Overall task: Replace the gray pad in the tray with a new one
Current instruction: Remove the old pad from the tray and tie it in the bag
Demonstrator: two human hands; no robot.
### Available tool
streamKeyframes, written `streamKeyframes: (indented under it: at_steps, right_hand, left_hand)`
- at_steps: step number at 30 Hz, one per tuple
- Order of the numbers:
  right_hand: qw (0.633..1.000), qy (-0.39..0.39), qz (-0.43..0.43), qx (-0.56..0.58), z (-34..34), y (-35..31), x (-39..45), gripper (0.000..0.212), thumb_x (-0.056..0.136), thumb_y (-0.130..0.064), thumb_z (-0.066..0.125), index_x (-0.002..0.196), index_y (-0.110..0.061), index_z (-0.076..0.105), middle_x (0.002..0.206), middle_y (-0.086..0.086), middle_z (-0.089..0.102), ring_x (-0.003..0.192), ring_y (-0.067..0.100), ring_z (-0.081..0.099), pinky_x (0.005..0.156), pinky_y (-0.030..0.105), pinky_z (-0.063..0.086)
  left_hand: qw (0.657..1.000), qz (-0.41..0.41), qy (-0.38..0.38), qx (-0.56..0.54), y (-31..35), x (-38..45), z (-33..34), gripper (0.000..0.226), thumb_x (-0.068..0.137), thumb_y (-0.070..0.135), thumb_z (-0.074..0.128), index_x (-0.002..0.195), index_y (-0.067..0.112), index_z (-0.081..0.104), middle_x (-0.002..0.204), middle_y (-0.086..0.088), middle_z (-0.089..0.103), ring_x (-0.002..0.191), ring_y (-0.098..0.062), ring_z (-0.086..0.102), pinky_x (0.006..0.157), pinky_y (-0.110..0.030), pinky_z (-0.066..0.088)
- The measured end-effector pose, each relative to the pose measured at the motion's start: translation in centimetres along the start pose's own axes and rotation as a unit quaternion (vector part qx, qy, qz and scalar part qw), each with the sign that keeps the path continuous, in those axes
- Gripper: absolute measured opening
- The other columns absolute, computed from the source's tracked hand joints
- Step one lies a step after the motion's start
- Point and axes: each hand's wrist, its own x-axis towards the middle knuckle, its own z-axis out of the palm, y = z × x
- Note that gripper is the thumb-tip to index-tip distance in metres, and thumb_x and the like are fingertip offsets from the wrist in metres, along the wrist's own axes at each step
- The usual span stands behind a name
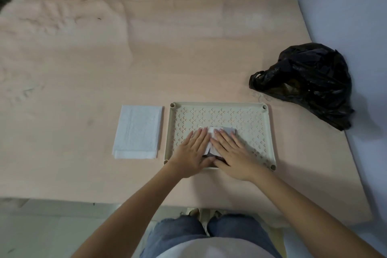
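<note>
Pale pink bedding (146, 58) is covering the bed in front of me, and a light blue wall (345, 6) is running along its right side.

Item: perforated beige tray (219, 107), lying flat near the bed's front edge, a small round socket at each corner.

Item: gray pad (229, 130), folded into a small bundle, sitting inside the tray at its near middle; a white underside is showing between my hands and a dark part is peeking out at the near edge.

Item: my left hand (193, 151), lying flat on the bundle's left side, fingers (201, 134) straight and together, pressing rather than gripping.

Item: my right hand (230, 153), lying flat on the bundle's right side, fingers straight, likewise pressing and curling round nothing.

Item: new pad (138, 130), white and folded into a rectangle, resting on the bedding just beside the tray's left rim, not touching it.

Item: black plastic bag (305, 81), crumpled, sitting beyond the tray's far right corner, close to the wall.

Item: my blue jeans (178, 234), showing at the bottom edge.
</note>
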Motion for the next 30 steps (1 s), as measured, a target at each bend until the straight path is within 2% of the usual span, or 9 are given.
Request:
streamKeyframes:
  at_steps: [2, 3, 4, 5, 9, 13, 17, 20, 30]
  right_hand:
    - [0.972, -0.019, 0.016, 0.235, -0.8, 0.6, 0.0, 0.062, 0.098, -0.047, 0.033, 0.15, -0.03, 0.003, 0.154, -0.016, -0.013, 0.142, 0.005, -0.02, 0.117, 0.03, -0.012]
    - [0.92, -0.01, 0.052, 0.388, -1.5, 0.7, 0.0, 0.056, 0.098, -0.043, 0.037, 0.149, -0.035, 0.013, 0.153, -0.024, -0.003, 0.142, -0.001, -0.01, 0.117, 0.027, -0.003]
    - [0.872, 0.02, 0.079, 0.482, -2.0, 0.8, 0.2, 0.051, 0.099, -0.04, 0.038, 0.147, -0.04, 0.019, 0.149, -0.029, 0.005, 0.14, -0.007, -0.003, 0.115, 0.024, 0.003]
    - [0.86, 0.059, 0.086, 0.499, -2.4, 0.9, 0.4, 0.048, 0.1, -0.037, 0.036, 0.147, -0.038, 0.022, 0.148, -0.03, 0.007, 0.138, -0.012, -0.002, 0.114, 0.021, 0.004]
    - [0.982, 0.08, 0.045, 0.165, -1.2, 0.4, 1.6, 0.055, 0.102, -0.034, 0.022, 0.15, -0.018, 0.0, 0.156, -0.01, -0.013, 0.138, -0.002, -0.021, 0.113, 0.021, -0.014]
    - [0.997, 0.056, 0.054, 0.014, 0.5, 0.1, 1.3, 0.056, 0.101, -0.038, 0.008, 0.144, -0.013, -0.018, 0.154, 0.002, -0.024, 0.141, 0.014, -0.026, 0.117, 0.035, -0.015]
    - [0.997, 0.033, 0.064, -0.009, 0.7, 0.0, 1.7, 0.059, 0.099, -0.042, 0.001, 0.142, -0.009, -0.022, 0.152, 0.006, -0.027, 0.139, 0.019, -0.03, 0.116, 0.037, -0.016]
    - [0.998, 0.022, 0.063, -0.014, 0.6, -0.3, 1.7, 0.061, 0.097, -0.042, -0.001, 0.143, -0.009, -0.022, 0.148, 0.005, -0.031, 0.136, 0.019, -0.034, 0.113, 0.036, -0.022]
    - [0.996, 0.05, 0.029, 0.062, 0.2, 0.6, 1.3, 0.057, 0.102, -0.035, 0.018, 0.145, -0.018, -0.015, 0.153, -0.004, -0.021, 0.138, 0.007, -0.029, 0.112, 0.026, -0.023]
  left_hand:
    - [1.0, -0.002, -0.007, 0.027, -0.1, 0.0, 0.3, 0.079, 0.095, 0.059, 0.007, 0.146, 0.004, -0.014, 0.156, -0.013, -0.016, 0.143, -0.024, -0.019, 0.119, -0.039, -0.008]
    - [0.999, -0.001, -0.008, 0.032, -0.1, 0.1, 0.3, 0.081, 0.093, 0.061, 0.007, 0.146, 0.004, -0.014, 0.156, -0.013, -0.016, 0.144, -0.025, -0.019, 0.119, -0.04, -0.007]
    - [0.999, 0.0, -0.006, 0.038, -0.1, 0.1, 0.3, 0.083, 0.093, 0.063, 0.006, 0.147, 0.003, -0.014, 0.156, -0.013, -0.016, 0.144, -0.025, -0.018, 0.119, -0.04, -0.006]
    - [0.999, 0.0, -0.006, 0.046, -0.1, 0.2, 0.4, 0.083, 0.092, 0.063, 0.006, 0.147, 0.003, -0.014, 0.156, -0.014, -0.016, 0.144, -0.025, -0.017, 0.119, -0.04, -0.007]
    - [0.999, 0.0, -0.013, 0.052, 0.1, 0.0, 0.3, 0.083, 0.092, 0.063, 0.005, 0.145, 0.003, -0.017, 0.156, -0.015, -0.017, 0.144, -0.025, -0.018, 0.119, -0.039, -0.007]
    - [1.0, 0.009, -0.01, 0.005, -0.3, 0.0, -0.7, 0.075, 0.097, 0.055, 0.011, 0.148, 0.004, -0.01, 0.156, -0.014, -0.017, 0.144, -0.022, -0.018, 0.119, -0.036, -0.009]
    - [0.951, -0.118, 0.126, -0.256, 0.4, 1.2, -2.2, 0.059, 0.1, 0.036, 0.012, 0.149, 0.01, -0.007, 0.157, -0.003, -0.016, 0.141, -0.007, -0.017, 0.115, -0.026, -0.009]
    - [0.949, -0.184, 0.157, -0.202, 1.8, 3.8, -2.0, 0.057, 0.101, 0.032, 0.013, 0.149, 0.008, -0.006, 0.158, -0.007, -0.011, 0.145, -0.015, -0.013, 0.118, -0.032, -0.008]
    - [0.979, -0.132, 0.12, -0.096, 2.4, 5.2, 1.1, 0.065, 0.092, 0.045, -0.01, 0.145, 0.007, -0.01, 0.158, -0.009, -0.007, 0.145, -0.022, -0.012, 0.118, -0.038, -0.011]
